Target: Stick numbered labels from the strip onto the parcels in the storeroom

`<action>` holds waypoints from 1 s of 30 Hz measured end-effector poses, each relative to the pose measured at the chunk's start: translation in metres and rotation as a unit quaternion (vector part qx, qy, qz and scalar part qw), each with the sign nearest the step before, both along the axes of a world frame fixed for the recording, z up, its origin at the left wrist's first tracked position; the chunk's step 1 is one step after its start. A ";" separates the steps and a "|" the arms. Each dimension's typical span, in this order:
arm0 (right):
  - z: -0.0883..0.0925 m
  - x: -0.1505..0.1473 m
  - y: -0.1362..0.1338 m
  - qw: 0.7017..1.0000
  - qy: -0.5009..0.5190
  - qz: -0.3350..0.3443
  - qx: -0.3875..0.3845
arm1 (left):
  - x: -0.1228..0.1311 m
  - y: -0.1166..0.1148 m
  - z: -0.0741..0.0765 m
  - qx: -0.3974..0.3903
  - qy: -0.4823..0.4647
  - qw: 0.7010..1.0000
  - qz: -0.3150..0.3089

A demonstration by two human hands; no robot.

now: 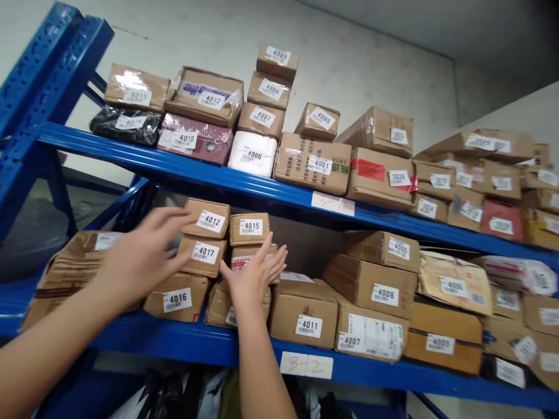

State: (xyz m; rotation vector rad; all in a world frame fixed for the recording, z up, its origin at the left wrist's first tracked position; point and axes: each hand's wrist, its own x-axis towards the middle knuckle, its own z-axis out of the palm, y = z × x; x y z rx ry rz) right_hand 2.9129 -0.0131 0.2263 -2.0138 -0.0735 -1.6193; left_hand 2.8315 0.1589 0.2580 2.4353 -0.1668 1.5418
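My left hand (142,253) is open with fingers spread, reaching toward the stack of small cardboard parcels on the middle shelf, next to the box labelled 4012 (207,219) and the box 4017 (204,255). My right hand (255,273) is open too, its fingers lying against a small parcel with a red and white label (244,256), under box 4015 (250,228). Box 4016 (177,298) lies below my left hand. Neither hand grips anything.
Blue steel shelving (196,170) holds numbered parcels on two levels. Boxes 4011 (303,314), 4007 (371,333) and 4008 (371,284) sit to the right. A stack of flat cardboard (65,267) is at left. A shelf tag reads 3-2 (306,365). Bags lie below.
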 end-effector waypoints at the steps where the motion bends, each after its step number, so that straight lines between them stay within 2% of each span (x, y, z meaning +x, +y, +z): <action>1: 0.000 0.002 0.000 1.000 0.007 -0.014 -0.004 | 0.009 -0.020 0.015 0.072 0.027 0.997 -0.004; 3: -0.001 0.003 0.000 0.999 0.020 -0.037 -0.010 | 0.027 -0.054 0.042 0.161 0.072 0.984 -0.011; 5: -0.001 0.004 -0.001 0.998 0.031 -0.050 -0.009 | 0.039 -0.079 0.062 0.161 0.115 0.980 0.007; 7: 0.002 0.004 -0.007 0.998 0.036 -0.054 0.000 | 0.047 -0.092 0.073 0.145 0.138 0.980 0.015; 9: 0.005 0.002 -0.018 0.998 0.027 -0.054 0.012 | 0.053 -0.100 0.079 0.141 0.131 0.981 -0.006; 12: 0.010 -0.003 -0.043 0.997 0.005 -0.063 0.033 | 0.059 -0.114 0.083 0.154 0.107 0.978 -0.090; 14: 0.011 -0.008 -0.063 0.996 0.002 -0.068 0.057 | 0.058 -0.122 0.082 0.175 0.090 0.970 -0.143; 16: 0.012 -0.014 -0.082 0.994 0.004 -0.074 0.082 | 0.050 -0.123 0.079 0.184 0.058 0.969 -0.153; 18: 0.013 -0.018 -0.100 0.992 0.003 -0.088 0.093 | 0.037 -0.111 0.073 0.163 0.032 0.980 -0.109; 20: 0.015 -0.021 -0.117 0.990 -0.003 -0.103 0.095 | 0.023 -0.089 0.067 0.119 0.031 0.992 -0.030; 22: 0.017 -0.022 -0.130 0.989 -0.010 -0.108 0.097 | 0.013 -0.061 0.063 0.063 0.062 0.995 0.053; 24: 0.018 -0.021 -0.139 0.990 -0.015 -0.106 0.094 | 0.012 -0.035 0.060 0.016 0.108 0.990 0.084; 26: 0.016 -0.019 -0.144 0.990 -0.024 -0.107 0.085 | 0.020 -0.013 0.055 -0.039 0.168 0.984 0.047; 30: 0.011 -0.013 -0.148 0.990 -0.058 -0.119 0.054 | 0.047 0.011 0.032 -0.124 0.288 0.941 -0.126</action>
